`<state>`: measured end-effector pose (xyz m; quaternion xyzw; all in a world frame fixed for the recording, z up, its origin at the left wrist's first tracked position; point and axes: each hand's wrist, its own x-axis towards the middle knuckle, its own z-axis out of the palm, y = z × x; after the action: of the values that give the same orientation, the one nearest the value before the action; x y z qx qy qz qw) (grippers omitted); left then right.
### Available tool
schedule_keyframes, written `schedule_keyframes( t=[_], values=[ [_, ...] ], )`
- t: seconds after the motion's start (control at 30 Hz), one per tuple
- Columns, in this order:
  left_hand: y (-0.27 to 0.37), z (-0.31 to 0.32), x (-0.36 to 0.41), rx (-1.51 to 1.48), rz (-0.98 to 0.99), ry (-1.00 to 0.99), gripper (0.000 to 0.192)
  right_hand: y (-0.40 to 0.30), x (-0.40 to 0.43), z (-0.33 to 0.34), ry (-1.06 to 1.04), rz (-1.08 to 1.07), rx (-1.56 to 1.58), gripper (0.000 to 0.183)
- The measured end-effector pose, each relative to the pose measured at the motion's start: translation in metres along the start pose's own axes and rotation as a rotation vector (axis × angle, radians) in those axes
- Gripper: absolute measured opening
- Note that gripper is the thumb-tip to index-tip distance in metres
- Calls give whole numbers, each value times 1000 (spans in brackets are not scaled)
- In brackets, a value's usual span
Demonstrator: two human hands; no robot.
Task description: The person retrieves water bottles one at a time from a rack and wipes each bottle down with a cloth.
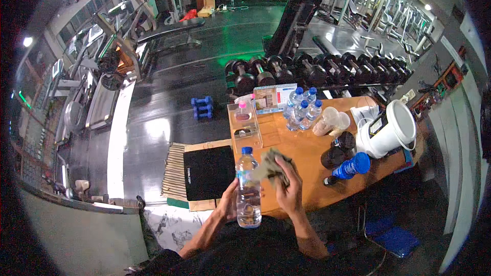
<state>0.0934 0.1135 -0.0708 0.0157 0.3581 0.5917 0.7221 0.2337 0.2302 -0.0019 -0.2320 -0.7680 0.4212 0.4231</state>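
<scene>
My left hand (229, 202) is closed around a clear plastic water bottle (248, 199) with a blue cap, held upright in front of me at the near edge of the wooden table (274, 138). A crumpled grey-green cloth (274, 166) is gripped by my right hand (290, 189), just right of the bottle. Part of the cloth looks blurred beside the bottle's upper half. Several more blue-capped water bottles (297, 115) stand together on the table beyond my hands, by a desk calendar (273, 97).
On the table are a clear plastic organizer (255, 134), plastic cups (326, 120), a blue shaker or tumbler (353, 165), a dark round container (333, 158) and a white bucket (383, 132). A black flat case (209, 172) lies at left. Behind stands a dumbbell rack (314, 74).
</scene>
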Motion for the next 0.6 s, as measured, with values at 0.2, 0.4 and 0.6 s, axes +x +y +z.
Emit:
schedule_keyframes(
  t=[0.2, 0.4, 0.6],
  values=[
    [-17, -22, 15, 46, 79, 87, 73, -11, -8, 30, -273, -25, -272, 44],
    [6, -44, 19, 207, 137, 134, 69, -16, -57, 17, -685, -269, -71, 50],
    [1, -28, 16, 16, 49, 149, 66, 4, -26, 1, -263, -9, 134, 48]
  ],
)
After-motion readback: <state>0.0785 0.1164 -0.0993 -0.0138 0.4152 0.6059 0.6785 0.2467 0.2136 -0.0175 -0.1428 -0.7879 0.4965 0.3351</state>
